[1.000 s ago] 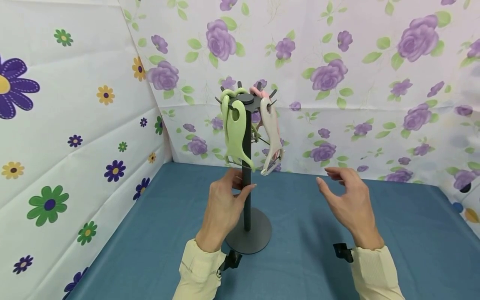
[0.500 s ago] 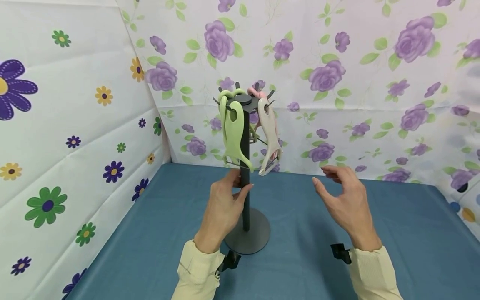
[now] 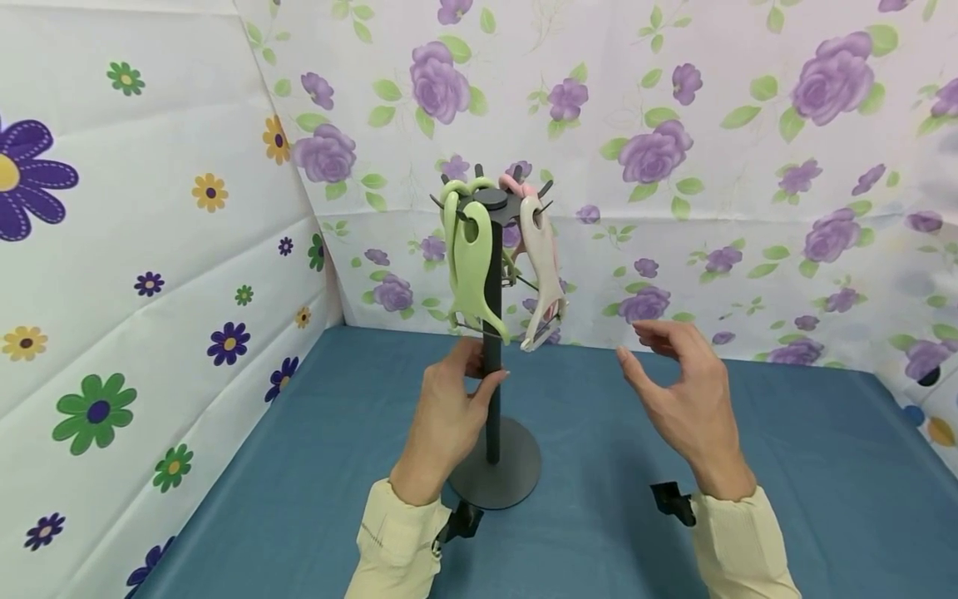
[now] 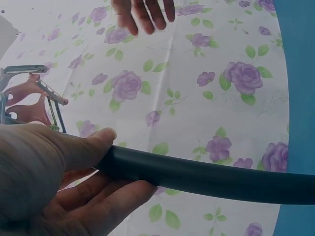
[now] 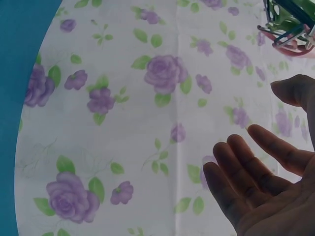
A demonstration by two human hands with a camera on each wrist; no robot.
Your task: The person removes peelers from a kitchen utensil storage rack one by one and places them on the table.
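Note:
In the head view, a dark grey stand (image 3: 493,428) rises from a round base, with hooks around its top. Y-shaped peelers hang from the hooks: a light green peeler (image 3: 471,270) in front, more green behind it, an off-white peeler (image 3: 537,254) on the right, and a pink peeler (image 3: 518,186) mostly hidden behind that. My left hand (image 3: 446,408) grips the pole below the peelers; the left wrist view has thumb and fingers around the dark pole (image 4: 211,172). To the right, my right hand (image 3: 690,399) hovers apart from the stand, fingers loosely bent, holding nothing.
A blue cloth (image 3: 584,532) covers the table. White fabric with purple roses (image 3: 651,150) hangs behind it, and a flower-printed sheet (image 3: 172,274) closes off the left side. Black straps (image 3: 462,520) sit at both wrists.
My right hand has drifted slightly left and up, nearer the stand. My left hand stays on the pole, and the peelers hang as before.

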